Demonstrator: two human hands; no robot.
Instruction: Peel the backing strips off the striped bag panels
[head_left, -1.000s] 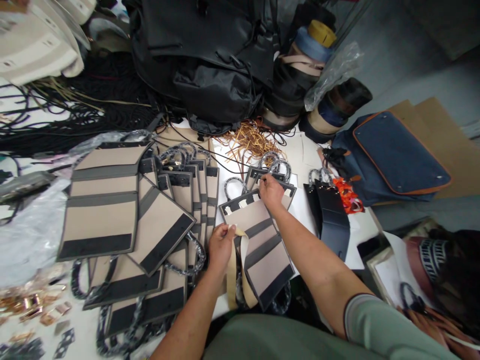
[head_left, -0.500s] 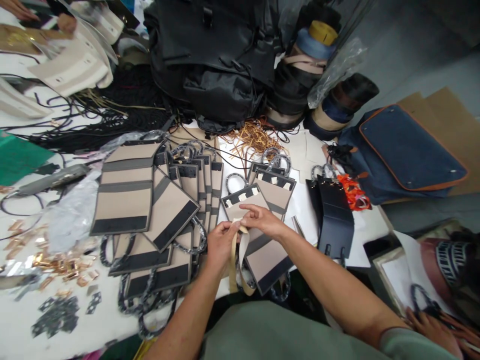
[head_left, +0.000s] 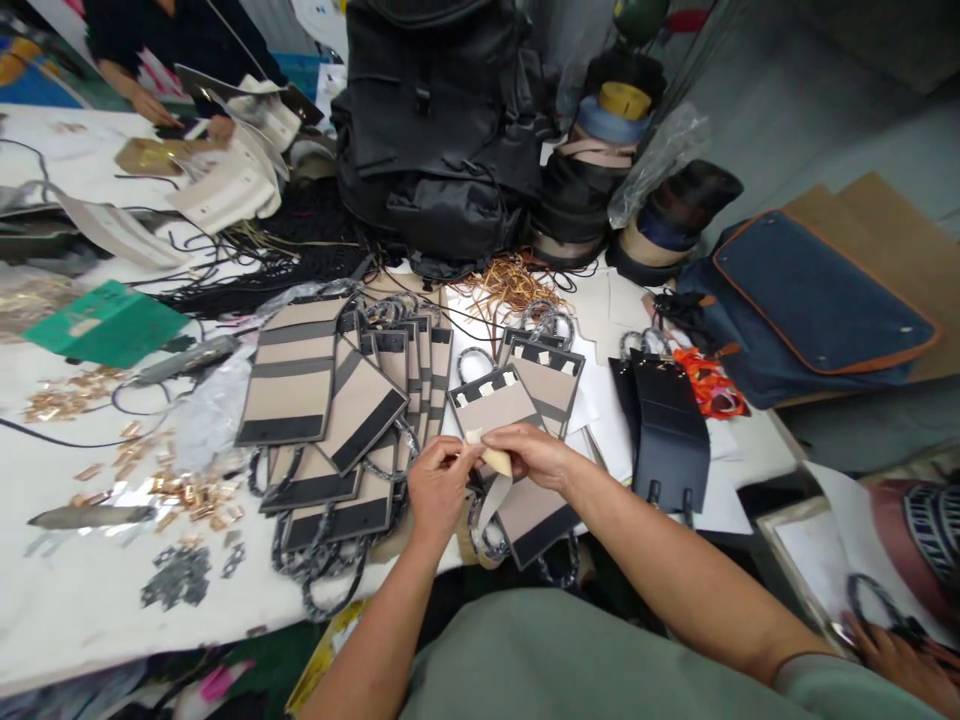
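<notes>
Hands meet at the table's near edge over a tan bag panel with black bands. The left hand and right hand both pinch a pale strip of tape between thumb and fingertips, one at each end. The strip's held part runs left to right between the two grips, then trails down toward the person, touching the panel beneath. A fanned stack of matching panels lies just left; black bag pieces lie right.

Black backpack at table's far edge; tape rolls right of it, navy bag further right, green sheet far left.
</notes>
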